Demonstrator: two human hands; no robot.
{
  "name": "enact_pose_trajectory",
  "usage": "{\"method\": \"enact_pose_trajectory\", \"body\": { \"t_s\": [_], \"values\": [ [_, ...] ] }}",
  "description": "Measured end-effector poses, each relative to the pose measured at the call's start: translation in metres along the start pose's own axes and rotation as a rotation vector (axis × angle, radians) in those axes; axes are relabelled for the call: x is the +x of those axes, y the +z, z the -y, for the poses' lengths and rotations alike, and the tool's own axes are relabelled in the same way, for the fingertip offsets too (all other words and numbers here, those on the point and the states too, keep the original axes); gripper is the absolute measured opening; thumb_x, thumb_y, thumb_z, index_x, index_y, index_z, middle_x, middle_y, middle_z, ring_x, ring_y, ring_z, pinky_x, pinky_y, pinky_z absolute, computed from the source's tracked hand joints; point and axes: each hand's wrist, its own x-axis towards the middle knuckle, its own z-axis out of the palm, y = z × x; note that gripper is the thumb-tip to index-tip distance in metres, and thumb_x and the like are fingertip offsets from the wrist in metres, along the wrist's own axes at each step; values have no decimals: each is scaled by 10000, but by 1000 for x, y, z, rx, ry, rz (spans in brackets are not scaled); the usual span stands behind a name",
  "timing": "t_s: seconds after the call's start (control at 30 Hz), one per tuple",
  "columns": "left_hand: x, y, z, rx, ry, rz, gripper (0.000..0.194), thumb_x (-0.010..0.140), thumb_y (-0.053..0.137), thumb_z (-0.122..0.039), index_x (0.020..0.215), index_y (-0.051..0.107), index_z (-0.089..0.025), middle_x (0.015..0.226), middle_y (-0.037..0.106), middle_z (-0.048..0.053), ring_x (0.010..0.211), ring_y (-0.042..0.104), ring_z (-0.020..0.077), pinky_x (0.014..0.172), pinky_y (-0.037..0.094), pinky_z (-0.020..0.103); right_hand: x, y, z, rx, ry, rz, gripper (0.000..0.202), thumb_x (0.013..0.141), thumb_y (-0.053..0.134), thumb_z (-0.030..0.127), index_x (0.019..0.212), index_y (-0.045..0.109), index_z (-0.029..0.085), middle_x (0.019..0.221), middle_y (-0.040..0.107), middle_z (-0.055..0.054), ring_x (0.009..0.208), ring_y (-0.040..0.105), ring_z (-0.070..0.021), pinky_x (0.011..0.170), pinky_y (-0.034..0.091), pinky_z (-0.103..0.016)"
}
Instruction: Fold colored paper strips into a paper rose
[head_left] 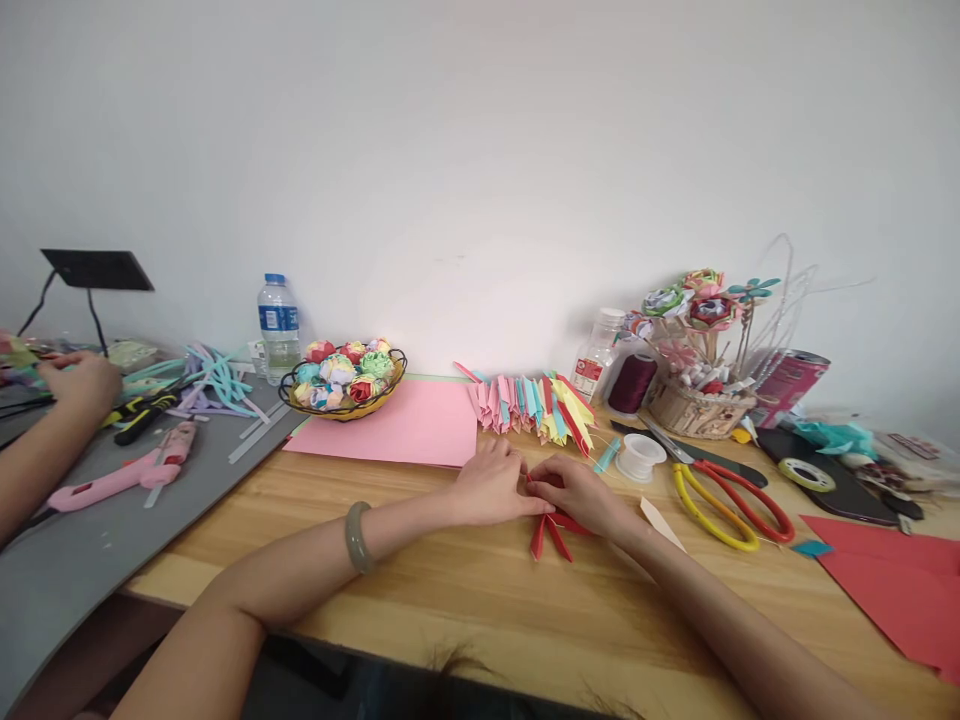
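Folded paper [559, 541] is bright red, desk [420, 600] is tan woodgrain, glue gun [139, 478] at left is pink, scissors [699, 465] got red-and-yellow handles.

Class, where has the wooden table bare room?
Bare wood lies between the left forearm and right forearm, below the red folded-paper strips, and between the right forearm and flat red paper sheet. Crowded: around the rounded tan basket.

Left of the spool [640, 458]: red paper [538, 537] partly hidden under left hand [491, 485] and right hand [581, 492]. Far left of spool: co-worker's hand [81, 385], arm cut off by frame; held item indistinct. Far right: red sheet [892, 585] cut off. Behind, leftward: small bottle [600, 345], label print illegible.
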Motion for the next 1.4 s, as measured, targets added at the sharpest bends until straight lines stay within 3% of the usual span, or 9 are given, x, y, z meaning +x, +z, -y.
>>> {"method": "enact_pose_trajectory", "body": {
  "t_s": [0.1, 0.27, 0.47, 0.7, 0.97, 1.23, 1.3, 1.4],
  "values": [
    [0, 1, -4, -71, -20, -42, 561, 617, 520, -664, 873, 586, -169, 918, 584, 83, 951, 501, 257, 757, 416, 343, -3, -3, 7, 110, 34, -65, 197, 763, 507, 308, 802, 658, 189, 765, 677, -15, 671, 589, -159, 592, 431, -259],
    [0, -3, -9, -350, -117, -85, 333, 699, 553, -468, 907, 605, -213, 823, 650, 19, 766, 585, 175, 650, 442, 271, -11, -10, 26, 190, 9, -324, 184, 762, 542, 329, 846, 634, 194, 788, 682, -33, 675, 614, -166, 595, 467, -271],
    [-3, -11, -19, -596, -38, -316, 164, 741, 559, -294, 859, 602, -189, 794, 672, 11, 747, 607, 135, 689, 469, 237, -20, -12, 36, 36, -274, -590, 134, 792, 558, 301, 868, 611, 204, 826, 669, -43, 734, 614, -167, 662, 489, -299],
    [-10, -18, -26, -677, 115, -462, 130, 724, 606, -260, 827, 620, -182, 852, 673, 20, 803, 616, 142, 766, 490, 264, -31, -14, 47, -152, -574, -776, 168, 774, 582, 155, 922, 589, 232, 821, 664, -34, 783, 611, -167, 717, 494, -322],
    [-12, -15, -25, -644, 290, -604, 98, 736, 601, -206, 826, 627, -177, 842, 672, 42, 811, 611, 139, 754, 496, 273, -34, -15, 48, -226, -685, -826, 276, 724, 618, 79, 948, 592, 238, 832, 663, -37, 770, 608, -166, 661, 495, -311],
    [-13, -16, -26, -621, 361, -684, 122, 744, 600, -255, 831, 628, -174, 827, 672, 52, 791, 609, 136, 735, 498, 277, -37, -16, 53, -261, -679, -898, 250, 713, 631, 88, 897, 573, 247, 832, 663, -35, 796, 607, -180, 697, 483, -342],
    [-13, -16, -26, -612, 374, -688, 119, 749, 595, -253, 830, 630, -173, 820, 671, 55, 781, 606, 137, 724, 496, 276, -36, -18, 52, -236, -692, -874, 196, 718, 622, 93, 832, 551, 236, 807, 640, -32, 784, 593, -175, 687, 475, -339],
    [-13, -18, -27, -577, 403, -680, 98, 743, 602, -244, 805, 633, -173, 782, 672, 52, 755, 598, 135, 711, 488, 273, -36, -25, 48, -136, -691, -691, 145, 752, 573, 93, 753, 499, 218, 752, 577, -26, 715, 556, -149, 596, 460, -287]
  ]
}}
